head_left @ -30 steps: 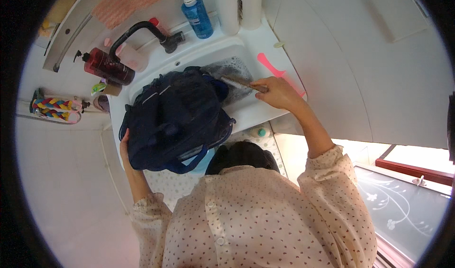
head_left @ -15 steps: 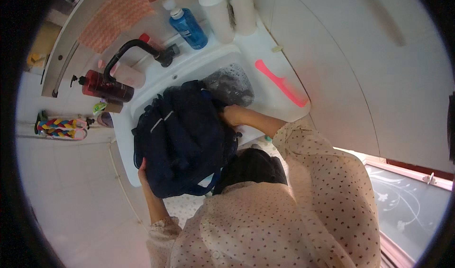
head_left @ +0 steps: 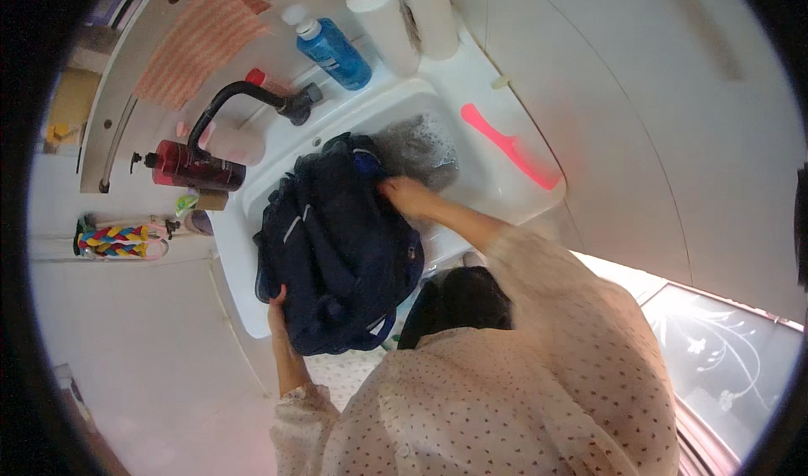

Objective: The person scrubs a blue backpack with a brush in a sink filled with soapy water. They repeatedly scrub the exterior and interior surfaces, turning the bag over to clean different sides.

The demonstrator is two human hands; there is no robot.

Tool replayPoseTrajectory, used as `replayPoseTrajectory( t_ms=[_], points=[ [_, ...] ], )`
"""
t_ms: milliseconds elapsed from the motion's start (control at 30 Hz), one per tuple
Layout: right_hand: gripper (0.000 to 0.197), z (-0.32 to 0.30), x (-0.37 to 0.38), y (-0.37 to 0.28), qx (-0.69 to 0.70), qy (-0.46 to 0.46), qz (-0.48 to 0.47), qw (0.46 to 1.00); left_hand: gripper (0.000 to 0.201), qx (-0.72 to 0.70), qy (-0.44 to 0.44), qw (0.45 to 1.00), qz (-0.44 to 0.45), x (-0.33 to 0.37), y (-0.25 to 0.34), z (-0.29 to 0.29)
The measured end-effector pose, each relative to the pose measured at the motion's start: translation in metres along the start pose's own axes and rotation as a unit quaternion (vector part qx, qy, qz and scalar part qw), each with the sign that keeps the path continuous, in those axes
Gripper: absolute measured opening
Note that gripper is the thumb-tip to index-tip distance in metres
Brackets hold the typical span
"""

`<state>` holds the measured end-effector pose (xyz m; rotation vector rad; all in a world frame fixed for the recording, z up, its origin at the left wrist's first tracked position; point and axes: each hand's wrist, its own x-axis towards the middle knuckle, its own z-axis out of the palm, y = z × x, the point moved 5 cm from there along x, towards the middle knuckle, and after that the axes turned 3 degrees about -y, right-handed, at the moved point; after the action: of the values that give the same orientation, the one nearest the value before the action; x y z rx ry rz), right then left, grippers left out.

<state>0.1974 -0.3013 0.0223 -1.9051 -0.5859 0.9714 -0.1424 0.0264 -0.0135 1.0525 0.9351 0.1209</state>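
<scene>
A dark navy backpack (head_left: pixel 337 249) lies partly in the white sink (head_left: pixel 497 169) and hangs over its front edge. Grey, foamy water (head_left: pixel 421 152) shows beyond its far right side. At the backpack's lower left edge, my left hand (head_left: pixel 279 304) grips the fabric, most of its fingers hidden beneath it. On the upper right side my right hand (head_left: pixel 406 196) is closed on the backpack's edge, fingertips hidden against the cloth.
A black faucet (head_left: pixel 244 85) arches over the sink's back left. Around the rim stand a dark red pump bottle (head_left: pixel 198 169), a blue bottle (head_left: pixel 337 55) and two white bottles (head_left: pixel 387 26). A pink comb (head_left: pixel 509 146) lies on the right ledge, beside a wall (head_left: pixel 606 97).
The view has shifted slightly. My right hand has moved a little up and left along the backpack's edge, and the backpack's near end has turned slightly. Both hands still hold it.
</scene>
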Motion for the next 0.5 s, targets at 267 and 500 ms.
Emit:
replayPoseTrajectory(
  t_ms=[267, 500],
  points=[
    [0.052, 0.005, -0.108, -0.032, 0.111, -0.211, 0.033, 0.971, 0.046, -0.053, 0.004, 0.995, -0.083, -0.057, 0.021, 0.075],
    [0.039, 0.028, -0.021, -0.019, 0.027, -0.040, 0.090, 0.995, 0.046, -0.022, -0.023, 0.993, -0.110, -0.051, 0.038, 0.114]
  ],
)
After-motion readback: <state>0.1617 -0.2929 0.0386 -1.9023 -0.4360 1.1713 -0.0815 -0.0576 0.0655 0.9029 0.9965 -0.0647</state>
